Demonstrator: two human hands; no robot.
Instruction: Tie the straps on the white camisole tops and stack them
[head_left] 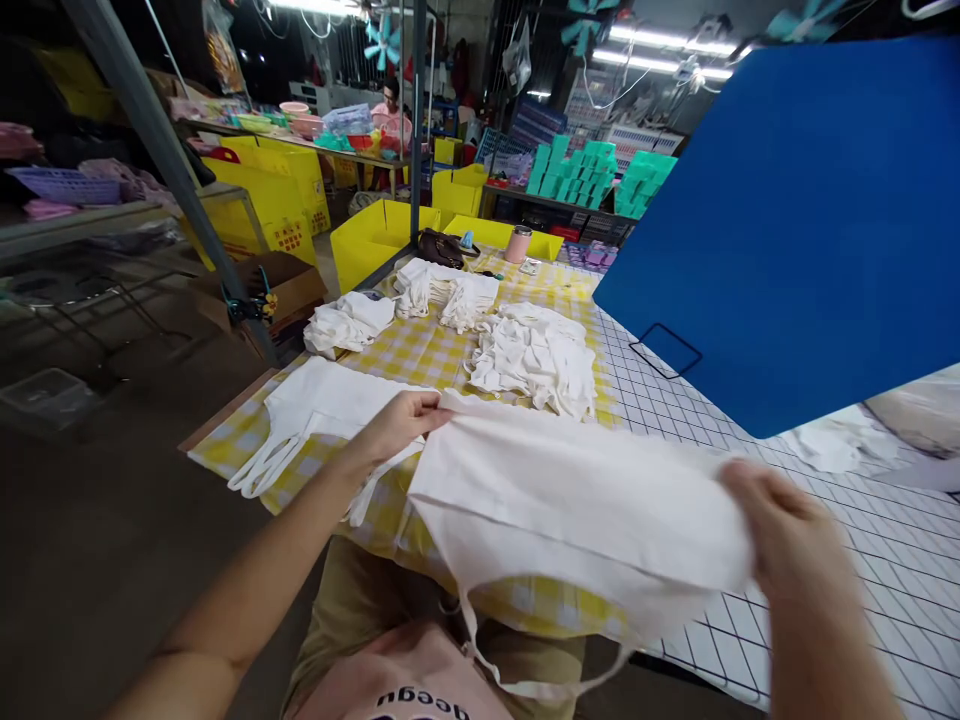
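Observation:
Both my hands hold up a white cloth bag (pixel 570 500) just above the near edge of the table. My left hand (pixel 401 422) pinches its upper left corner. My right hand (pixel 787 530) grips its right end, blurred. The bag's strap loop (pixel 540 670) hangs down over my lap. Another white bag (pixel 315 405) lies flat on the yellow checked tablecloth (pixel 420 350), under and left of my left hand, with its handles pointing left.
Piles of white bags lie further back: a folded one (pixel 349 322), one at the centre back (pixel 450 290) and a large heap (pixel 536 355). A big blue board (pixel 795 220) leans at the right over a white grid surface (pixel 885 580). Yellow bins (pixel 375 235) and a person stand beyond.

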